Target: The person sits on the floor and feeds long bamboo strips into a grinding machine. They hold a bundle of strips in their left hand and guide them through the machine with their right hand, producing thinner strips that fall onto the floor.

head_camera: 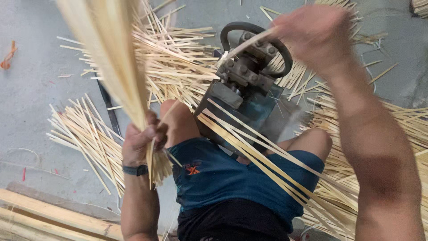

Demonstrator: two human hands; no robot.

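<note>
Between our knees, we are feeding a pale bamboo strip into the grey metal splitting machine with our right hand pinching it (blurred), while our left hand is fisted around a spare bundle of thin bamboo slivers, keeping it handy.

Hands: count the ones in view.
2. The left hand grips a strip bundle at lower left; the right hand, blurred, holds a strip at the machine, upper right. None seem hidden.

My right hand is motion-blurred, so I can't tell how my fingers grip the strip. The bundle of bamboo strips in my left hand blurs upward past the top edge. My thighs hide the splitting machine's base.
</note>
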